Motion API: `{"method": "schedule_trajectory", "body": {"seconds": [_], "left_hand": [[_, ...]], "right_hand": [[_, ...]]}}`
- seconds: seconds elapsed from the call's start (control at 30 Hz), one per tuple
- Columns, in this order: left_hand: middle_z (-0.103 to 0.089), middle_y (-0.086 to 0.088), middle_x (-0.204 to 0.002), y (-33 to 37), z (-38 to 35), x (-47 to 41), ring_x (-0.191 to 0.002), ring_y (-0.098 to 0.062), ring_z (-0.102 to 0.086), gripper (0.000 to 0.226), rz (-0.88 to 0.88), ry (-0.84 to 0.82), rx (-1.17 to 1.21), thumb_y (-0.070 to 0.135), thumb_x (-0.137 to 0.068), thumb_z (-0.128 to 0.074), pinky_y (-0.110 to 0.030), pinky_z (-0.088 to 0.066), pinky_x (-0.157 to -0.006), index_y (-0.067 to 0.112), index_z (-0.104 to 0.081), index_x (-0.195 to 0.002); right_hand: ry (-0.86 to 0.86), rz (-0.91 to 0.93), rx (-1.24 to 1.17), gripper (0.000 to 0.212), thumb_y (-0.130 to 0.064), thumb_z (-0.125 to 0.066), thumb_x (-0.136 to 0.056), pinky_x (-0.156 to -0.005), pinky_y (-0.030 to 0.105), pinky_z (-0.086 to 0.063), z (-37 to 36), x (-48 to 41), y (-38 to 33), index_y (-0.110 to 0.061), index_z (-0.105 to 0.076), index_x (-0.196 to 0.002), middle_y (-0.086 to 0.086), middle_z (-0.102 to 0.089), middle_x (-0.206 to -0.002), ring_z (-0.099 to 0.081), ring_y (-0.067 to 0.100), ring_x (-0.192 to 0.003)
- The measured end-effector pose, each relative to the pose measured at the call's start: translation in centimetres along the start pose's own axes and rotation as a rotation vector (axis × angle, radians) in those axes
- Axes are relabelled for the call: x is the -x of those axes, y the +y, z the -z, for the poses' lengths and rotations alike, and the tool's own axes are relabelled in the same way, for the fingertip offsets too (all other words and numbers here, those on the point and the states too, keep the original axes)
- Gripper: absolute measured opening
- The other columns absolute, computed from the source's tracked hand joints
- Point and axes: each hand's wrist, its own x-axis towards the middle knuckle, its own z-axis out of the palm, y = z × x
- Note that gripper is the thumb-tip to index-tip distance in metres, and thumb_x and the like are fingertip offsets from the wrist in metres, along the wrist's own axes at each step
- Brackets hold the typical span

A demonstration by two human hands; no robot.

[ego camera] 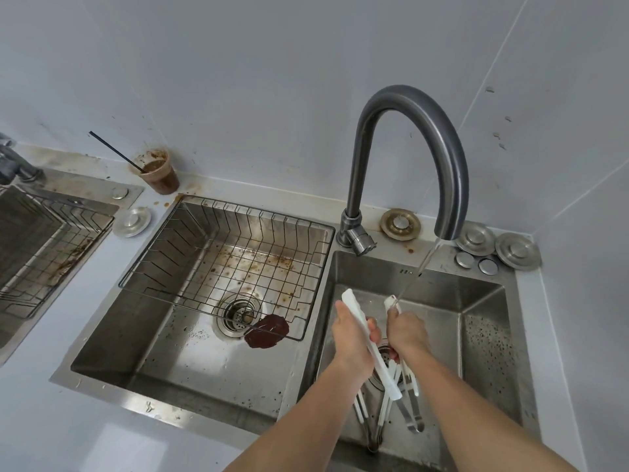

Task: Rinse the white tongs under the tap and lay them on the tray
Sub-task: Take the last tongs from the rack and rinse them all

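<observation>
1. Far left, a second stainless steel sink with a wire rack (41,247) sits at the frame's edge.
2. Against the wall stands a clear plastic cup smeared with brown residue (160,173), with a black straw leaning out of it.
3. Next comes the left stainless steel basin (112,338), with a wire basket (224,264) sitting in it. Below the basket lies a round metal drain strainer (238,315), and a dark red-brown patch (267,332) is just beside it.
4. Over the right stainless steel basin (483,301), the left hand (352,338) has its fingers curled round one flat arm of the white plastic tongs (355,310).
5. The tongs are held above the drain, their arms spread in a V with the tips pointing up. I cannot tell whether the arms join below the hands.
6. The right hand (406,332) grips the other white arm. Its tip is right in the thin water stream (422,267).
7. That water runs from the dark grey gooseneck tap (408,107) arching overhead.
8. On the basin floor lie more white-handled metal utensils (384,410), crossed over one another.
9. Far right, round metal discs (517,250) rest on the sink ledge.
</observation>
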Motion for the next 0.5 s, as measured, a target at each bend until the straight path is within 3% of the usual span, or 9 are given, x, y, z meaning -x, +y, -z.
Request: {"method": "schedule_trajectory", "body": {"seconds": [0.13,0.23,0.33,0.4,0.5], "left_hand": [[-0.041,-0.002,-0.053,-0.7,-0.4,0.8,-0.037,-0.012,-0.035,0.051,0.018,-0.048,-0.067,0.055,-0.096,-0.030,-0.023,-0.031,-0.044,0.008,-0.048,-0.094],[-0.041,-0.003,-0.046,-1.0,-1.0,1.4,-0.036,-0.016,-0.035,0.058,0.001,-0.057,-0.163,0.059,-0.095,-0.026,-0.026,-0.030,-0.045,0.007,-0.051,-0.090],[-0.043,-0.003,-0.048,-0.9,-0.9,1.4,-0.037,-0.015,-0.038,0.059,-0.023,-0.028,-0.184,0.059,-0.094,-0.027,-0.026,-0.031,-0.042,0.006,-0.053,-0.087],[-0.044,-0.003,-0.051,-0.2,-0.5,0.9,-0.039,-0.014,-0.039,0.059,-0.008,-0.001,-0.137,0.058,-0.095,-0.027,-0.025,-0.033,-0.042,0.005,-0.054,-0.089],[-0.044,-0.001,-0.054,1.3,0.3,0.0,-0.037,-0.009,-0.037,0.051,0.040,0.015,0.016,0.053,-0.098,-0.030,-0.019,-0.030,-0.036,0.006,-0.050,-0.104]], "right_hand": [[0.008,-0.118,0.000,0.067,-0.056,-0.024,-0.096,-0.043,0.023,-0.045,0.2,-0.2,0.4,-0.005,-0.065,-0.079,0.009,-0.065,-0.061,-0.062,0.020,-0.047],[-0.052,-0.201,-0.048,0.070,-0.056,-0.027,-0.096,-0.038,0.016,-0.031,0.5,-0.5,0.4,-0.008,-0.067,-0.067,0.004,-0.059,-0.047,-0.054,0.014,-0.036],[-0.125,-0.184,-0.101,0.067,-0.055,-0.032,-0.096,-0.042,0.019,-0.034,0.2,-0.4,0.0,-0.008,-0.063,-0.059,0.003,-0.057,-0.045,-0.052,0.014,-0.038],[-0.138,-0.125,-0.133,0.064,-0.054,-0.031,-0.097,-0.048,0.023,-0.042,-0.3,-0.4,-0.5,-0.005,-0.064,-0.073,0.007,-0.061,-0.055,-0.055,0.018,-0.043],[-0.119,-0.063,-0.138,0.046,-0.037,-0.033,-0.100,-0.049,0.031,-0.047,-0.2,-0.4,-1.6,0.000,-0.059,-0.089,0.016,-0.061,-0.066,-0.054,0.025,-0.046]]}}
